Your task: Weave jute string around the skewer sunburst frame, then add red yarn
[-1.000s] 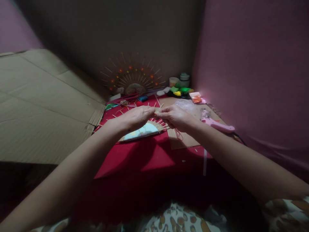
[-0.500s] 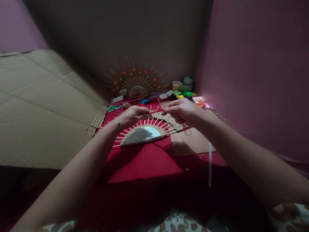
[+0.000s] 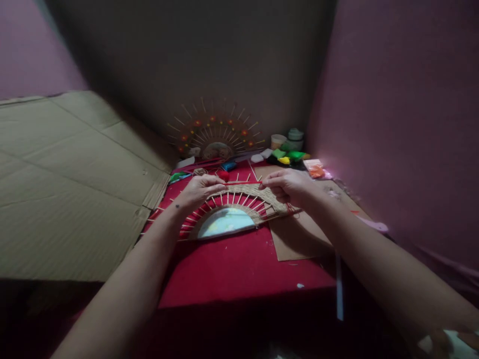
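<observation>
A length of red yarn (image 3: 243, 183) is stretched nearly level between my two hands. My left hand (image 3: 204, 191) pinches its left end, and my right hand (image 3: 286, 185) pinches the other end. Loose red strands dangle under the right hand. Just below and beyond the hands lies a half-round piece with a mirror (image 3: 226, 222), thin sticks fanning out from it and a woven twine band (image 3: 275, 202) across them. Behind the left fingertips sits a red yarn ball (image 3: 223, 175).
A finished-looking stick fan with orange flowers (image 3: 213, 122) leans at the back wall. Coloured packets (image 3: 295, 155) and a cup (image 3: 278, 141) stand back right. Cardboard (image 3: 295, 239) lies on the red cloth (image 3: 224, 269); a large cardboard sheet (image 3: 75, 189) rises at left.
My hands have moved apart, so a longer stretch of red yarn shows between them. The view has tilted and shifted slightly, and the red ball has come into sight.
</observation>
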`<state>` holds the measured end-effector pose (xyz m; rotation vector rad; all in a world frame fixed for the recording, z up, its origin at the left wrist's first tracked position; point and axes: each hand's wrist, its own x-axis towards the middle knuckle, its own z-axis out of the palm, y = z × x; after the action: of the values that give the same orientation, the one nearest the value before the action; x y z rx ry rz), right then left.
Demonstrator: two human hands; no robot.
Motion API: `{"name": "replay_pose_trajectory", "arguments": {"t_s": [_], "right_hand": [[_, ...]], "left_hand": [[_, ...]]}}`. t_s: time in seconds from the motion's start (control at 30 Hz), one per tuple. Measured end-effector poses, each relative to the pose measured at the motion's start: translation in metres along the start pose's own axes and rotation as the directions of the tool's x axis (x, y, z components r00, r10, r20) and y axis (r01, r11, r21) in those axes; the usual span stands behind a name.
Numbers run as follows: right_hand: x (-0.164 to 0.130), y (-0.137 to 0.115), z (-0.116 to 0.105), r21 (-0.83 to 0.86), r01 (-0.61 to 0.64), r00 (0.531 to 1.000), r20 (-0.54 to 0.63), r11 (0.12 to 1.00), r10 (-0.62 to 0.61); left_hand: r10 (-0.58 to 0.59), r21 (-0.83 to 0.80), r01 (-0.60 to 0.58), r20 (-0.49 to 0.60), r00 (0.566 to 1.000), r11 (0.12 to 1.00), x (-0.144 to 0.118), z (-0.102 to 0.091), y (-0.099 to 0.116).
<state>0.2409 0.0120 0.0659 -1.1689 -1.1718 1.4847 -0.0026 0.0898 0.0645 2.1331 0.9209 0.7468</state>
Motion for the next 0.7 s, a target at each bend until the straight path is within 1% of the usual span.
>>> {"name": "replay_pose_trajectory", "arguments": {"t_s": [0.03, 0.1, 0.27, 0.33, 0.47, 0.6, 0.7], "right_hand": [[0.002, 0.003, -0.001, 0.019, -0.012, 1.000, 0.011, 1.000, 0.012], [0.005, 0.009, -0.003, 0.062, -0.035, 0.999, 0.028, 0.997, 0.033], [0.007, 0.016, -0.006, 0.170, -0.052, 0.997, 0.071, 0.984, 0.041], [0.006, 0.017, -0.007, 0.200, -0.046, 0.996, 0.081, 0.979, 0.030], [0.005, 0.019, -0.011, 0.219, -0.035, 0.997, 0.074, 0.975, 0.019], [0.001, 0.019, -0.013, 0.242, -0.041, 0.997, 0.079, 0.969, 0.023], [-0.004, 0.018, -0.015, 0.227, -0.028, 0.992, 0.124, 0.974, 0.000]], "left_hand": [[-0.045, -0.017, 0.045, -0.003, 0.999, 0.999, 0.000, 0.000, -0.002], [-0.098, -0.039, 0.098, -0.015, 0.995, 0.994, -0.001, 0.001, -0.004], [-0.123, -0.119, 0.117, -0.043, 0.991, 0.986, 0.001, 0.005, -0.008], [-0.129, -0.121, 0.120, -0.066, 0.989, 0.985, 0.001, 0.007, -0.007], [-0.123, -0.051, 0.119, -0.087, 0.989, 0.992, 0.000, 0.010, -0.004], [-0.067, 0.067, 0.072, -0.073, 0.995, 0.995, -0.003, 0.013, -0.004], [-0.026, 0.132, 0.031, -0.042, 0.999, 0.991, -0.004, 0.013, -0.007]]}}
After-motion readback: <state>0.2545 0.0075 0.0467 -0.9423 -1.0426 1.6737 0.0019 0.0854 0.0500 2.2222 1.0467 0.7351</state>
